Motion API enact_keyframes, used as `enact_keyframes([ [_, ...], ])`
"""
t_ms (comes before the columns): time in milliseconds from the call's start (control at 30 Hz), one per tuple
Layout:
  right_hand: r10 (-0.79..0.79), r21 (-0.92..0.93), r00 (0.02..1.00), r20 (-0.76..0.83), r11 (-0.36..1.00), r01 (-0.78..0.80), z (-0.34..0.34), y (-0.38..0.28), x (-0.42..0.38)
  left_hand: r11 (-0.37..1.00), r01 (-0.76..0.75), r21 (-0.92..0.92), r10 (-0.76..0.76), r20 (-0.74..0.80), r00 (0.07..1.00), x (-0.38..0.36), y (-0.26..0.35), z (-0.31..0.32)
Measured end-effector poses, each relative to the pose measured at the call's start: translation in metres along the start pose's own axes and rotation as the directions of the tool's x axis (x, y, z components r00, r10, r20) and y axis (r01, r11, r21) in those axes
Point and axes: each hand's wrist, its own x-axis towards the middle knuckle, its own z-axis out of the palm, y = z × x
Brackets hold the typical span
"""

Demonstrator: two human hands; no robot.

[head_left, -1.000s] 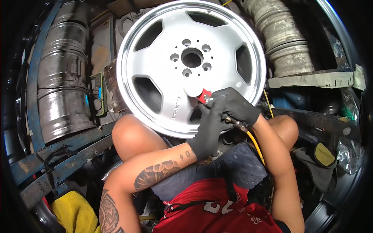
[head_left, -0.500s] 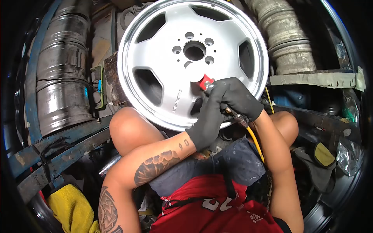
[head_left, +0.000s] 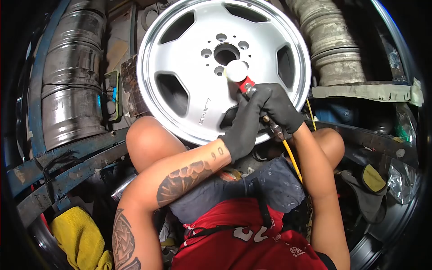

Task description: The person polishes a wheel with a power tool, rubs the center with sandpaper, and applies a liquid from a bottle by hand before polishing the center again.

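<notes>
A silver alloy wheel, with a polished rim and five-hole hub, lies face up in front of my knees. Both my hands wear dark gloves and grip one air polisher, red at the head, with a white round pad. That pad is at the wheel face just below the centre bore, covering part of a bolt hole. My left hand is closed around the tool near its head. Closed over it from the other side is my right hand; the tool's body is mostly hidden between them. A yellow air hose runs from its rear.
Stacked metal wheel barrels stand at the left and right. A metal frame crosses beside my knees. A yellow cloth hangs lower left; a grey and yellow pad lies at the right.
The polisher's white pad has moved up and to the right across the wheel face, nearer the centre bore. Both hands have shifted slightly with it, keeping their grip.
</notes>
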Motion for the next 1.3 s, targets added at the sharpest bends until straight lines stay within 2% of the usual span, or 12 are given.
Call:
enact_keyframes([
  [67,-0.032,-0.132,0.998,0.062,0.990,0.040,0.007,-0.005,-0.003,0.999,0.012,-0.043,-0.013,-0.034,0.999,-0.006,-0.006,-0.005],
  [133,0.049,0.008,0.991,0.124,0.999,-0.050,0.010,-0.006,-0.004,0.997,0.011,-0.074,-0.015,-0.045,0.999,-0.012,-0.007,-0.006],
  [333,-0.006,-0.175,0.999,-0.036,0.985,-0.001,0.003,-0.004,-0.004,0.994,0.043,-0.099,-0.034,0.091,0.995,0.001,0.005,-0.002],
  [367,0.062,-0.019,0.995,-0.082,0.998,-0.064,0.003,-0.005,-0.006,0.997,0.069,-0.033,-0.069,0.020,0.997,0.006,0.008,0.000],
  [467,0.120,0.092,0.989,-0.084,0.989,-0.113,-0.002,-0.002,-0.002,0.999,-0.005,0.039,0.004,0.031,1.000,0.012,0.007,0.003],
  [600,0.050,0.085,0.998,0.039,0.995,-0.053,0.003,-0.002,0.000,0.999,0.031,0.014,-0.030,-0.022,0.999,-0.009,0.011,0.007],
  [733,-0.097,-0.148,0.980,0.172,0.981,0.124,0.012,-0.010,0.003,0.992,-0.015,0.128,0.028,-0.103,0.994,-0.020,0.003,-0.002],
  [867,-0.085,0.025,0.996,0.012,0.996,0.085,0.007,0.012,-0.001,0.960,-0.166,0.225,0.163,0.033,0.986,-0.005,0.003,-0.004],
  [900,0.072,0.136,0.996,-0.055,0.989,-0.064,0.009,0.006,-0.004,0.949,-0.200,0.245,0.200,0.027,0.980,-0.001,0.001,0.000],
  [1000,0.248,0.395,0.949,-0.195,0.906,-0.156,0.016,-0.014,-0.017,0.921,-0.154,0.358,0.172,-0.017,0.985,0.005,-0.001,0.007],
  [1167,0.250,0.286,0.928,-0.278,0.943,-0.168,0.014,-0.008,-0.032,0.900,-0.038,0.435,0.012,0.062,0.998,-0.003,0.008,0.011],
  [1300,0.346,0.393,0.876,-0.336,0.897,-0.204,0.022,-0.025,-0.047,0.895,-0.022,0.446,-0.029,0.107,0.994,-0.003,0.004,0.011],
])
